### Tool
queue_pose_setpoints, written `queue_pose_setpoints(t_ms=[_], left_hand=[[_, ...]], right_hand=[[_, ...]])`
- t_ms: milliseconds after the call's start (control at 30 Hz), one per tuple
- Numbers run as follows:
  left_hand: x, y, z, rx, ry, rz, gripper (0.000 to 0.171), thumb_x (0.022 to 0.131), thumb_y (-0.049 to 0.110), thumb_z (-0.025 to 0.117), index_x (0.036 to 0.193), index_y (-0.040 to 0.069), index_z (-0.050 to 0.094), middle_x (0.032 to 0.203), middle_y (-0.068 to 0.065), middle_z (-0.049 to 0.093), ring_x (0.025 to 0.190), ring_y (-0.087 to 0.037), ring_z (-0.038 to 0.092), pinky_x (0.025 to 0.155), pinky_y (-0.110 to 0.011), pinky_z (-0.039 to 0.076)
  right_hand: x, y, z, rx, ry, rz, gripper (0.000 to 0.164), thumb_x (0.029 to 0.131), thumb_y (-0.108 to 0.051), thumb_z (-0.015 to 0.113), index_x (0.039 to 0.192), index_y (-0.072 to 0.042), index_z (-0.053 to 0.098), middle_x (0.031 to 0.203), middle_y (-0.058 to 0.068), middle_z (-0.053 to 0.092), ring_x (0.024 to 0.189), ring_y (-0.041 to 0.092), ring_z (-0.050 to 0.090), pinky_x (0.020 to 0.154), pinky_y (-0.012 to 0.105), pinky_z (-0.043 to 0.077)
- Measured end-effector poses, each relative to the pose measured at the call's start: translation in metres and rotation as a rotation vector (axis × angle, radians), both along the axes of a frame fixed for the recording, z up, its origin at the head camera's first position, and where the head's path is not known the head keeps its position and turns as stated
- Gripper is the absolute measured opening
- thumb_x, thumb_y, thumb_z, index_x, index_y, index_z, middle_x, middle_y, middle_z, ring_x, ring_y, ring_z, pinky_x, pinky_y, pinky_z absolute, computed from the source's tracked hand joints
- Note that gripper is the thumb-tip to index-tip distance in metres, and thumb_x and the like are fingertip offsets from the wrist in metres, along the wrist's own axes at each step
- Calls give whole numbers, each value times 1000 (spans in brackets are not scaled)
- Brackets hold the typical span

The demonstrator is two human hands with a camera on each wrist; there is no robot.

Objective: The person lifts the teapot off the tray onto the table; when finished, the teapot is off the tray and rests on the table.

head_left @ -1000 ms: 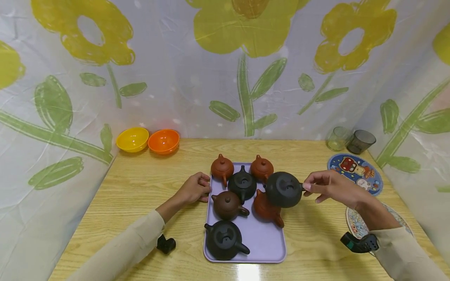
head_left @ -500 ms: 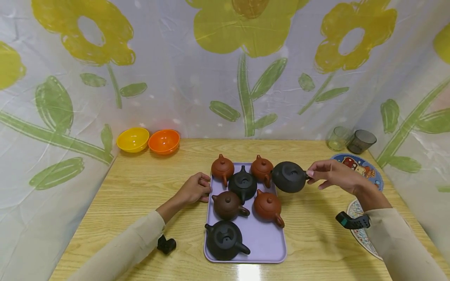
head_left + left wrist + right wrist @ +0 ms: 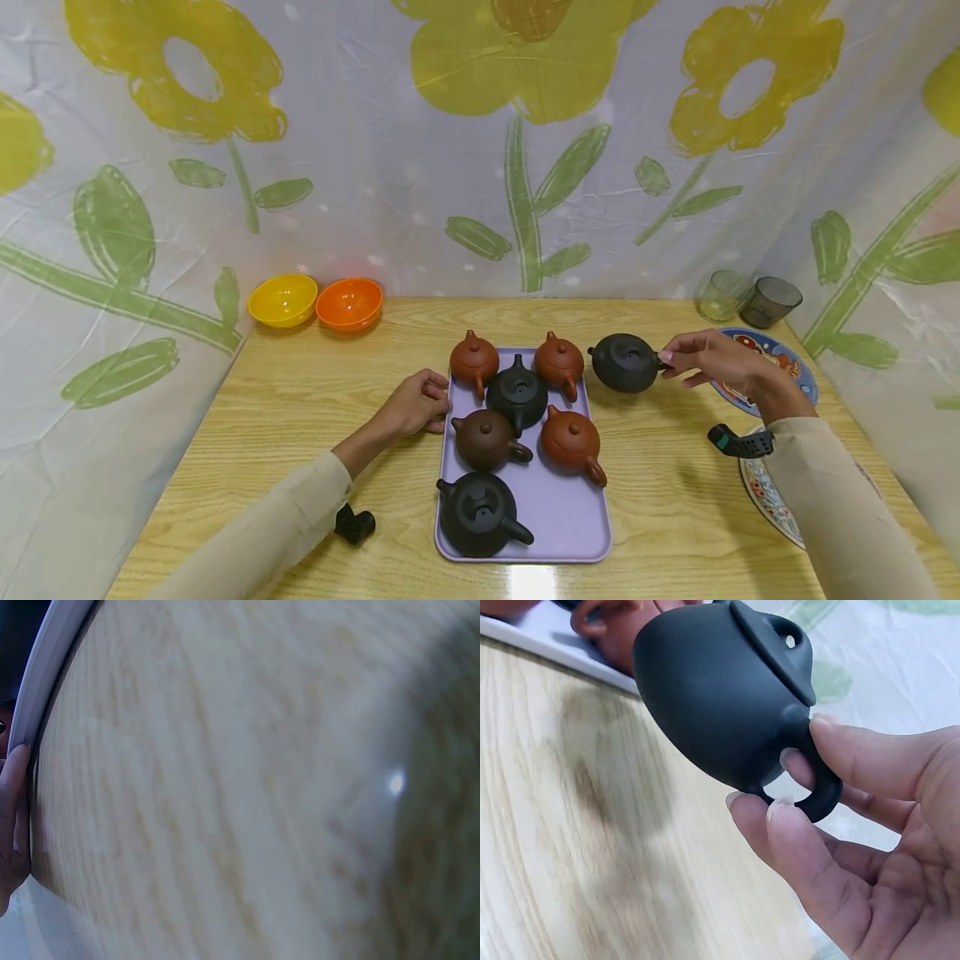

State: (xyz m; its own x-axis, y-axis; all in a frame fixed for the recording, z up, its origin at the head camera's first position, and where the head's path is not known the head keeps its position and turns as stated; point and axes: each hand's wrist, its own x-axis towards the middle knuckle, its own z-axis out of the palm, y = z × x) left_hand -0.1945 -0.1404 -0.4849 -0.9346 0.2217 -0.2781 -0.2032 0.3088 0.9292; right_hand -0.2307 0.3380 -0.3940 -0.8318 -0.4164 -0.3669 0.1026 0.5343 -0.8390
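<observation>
My right hand (image 3: 716, 364) pinches the handle of a black teapot (image 3: 624, 364) between thumb and fingers, just right of the lilac tray (image 3: 558, 533). In the right wrist view the lidded teapot (image 3: 712, 690) hangs tilted above the table, with its shadow on the wood. At the tray's left rim, the fingertips of my left hand (image 3: 412, 404) touch the edge. On the tray stand reddish-brown teapots, one at back left (image 3: 475, 361), one at back right (image 3: 559, 361) and one at mid right (image 3: 571, 442), plus a dark brown teapot (image 3: 483, 439) and two black teapots, middle (image 3: 517, 396) and front (image 3: 480, 514).
A yellow bowl (image 3: 282, 301) and an orange bowl (image 3: 349, 304) stand at the back left. Clear glass (image 3: 720, 297) and smoky glass (image 3: 771, 302) stand at the back right. A blue round mat (image 3: 798, 379) and a patterned mat (image 3: 765, 496) lie beneath the right arm.
My right hand has carried the black teapot back and to the right, from over the mid-right reddish teapot to beyond the tray's right side. The left hand has stayed put.
</observation>
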Motion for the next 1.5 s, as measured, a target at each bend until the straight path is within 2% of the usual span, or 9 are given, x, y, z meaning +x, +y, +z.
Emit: queue_pose_setpoints(t_ms=[133,400,700,833,967,1200,1400,1500], left_hand=[[0,0,0,0,1,2,38,90,-5,63,125,-7,49,102,-17,57,79,-20,61,63,-37,65],[1,1,2,-3,4,10,39,90,-4,64,126,-6,49,102,-16,57,79,-20,61,62,-37,65],[1,0,0,-14,7,10,38,91,-3,64,126,-6,50,102,-16,57,79,-19,61,61,-38,64],[1,0,-1,-7,4,16,38,91,-3,64,126,-6,50,102,-16,57,78,-19,61,61,-38,64],[1,1,-1,-4,3,20,39,90,-4,64,126,-6,50,103,-16,56,78,-18,61,60,-38,64],[0,1,0,-12,0,11,41,91,-2,65,128,-7,49,103,-17,57,80,-20,61,61,-39,64],[0,1,-1,-26,-1,10,38,90,-3,65,126,-5,50,101,-16,58,78,-19,61,60,-36,64],[0,2,0,-32,-4,22,37,90,-3,66,124,-5,51,100,-15,58,78,-19,61,60,-36,64]], right_hand=[[-6,3,-4,19,-15,-18,36,102,-27,60,120,4,60,122,17,61,118,32,62,100,55,54],[-23,8,-15,9,6,-28,34,102,-25,58,119,4,60,122,15,60,114,26,64,101,54,54],[-47,7,-24,46,22,-63,35,105,-26,53,121,5,57,134,24,53,128,43,54,105,52,52],[-56,3,-30,64,24,-94,38,106,-27,51,125,5,56,138,27,50,130,44,52,107,53,51],[-63,1,-36,75,21,-127,41,106,-28,51,128,5,55,138,28,51,128,42,55,106,51,52],[-70,0,-47,61,13,-172,42,105,-26,52,132,7,52,129,21,54,123,36,60,103,47,55],[-73,-4,-49,19,-7,-226,43,105,-26,53,133,6,52,133,20,53,107,18,69,98,36,58],[-73,-6,-50,-10,-17,-260,42,105,-25,52,134,7,50,131,17,52,97,10,68,95,31,59]])
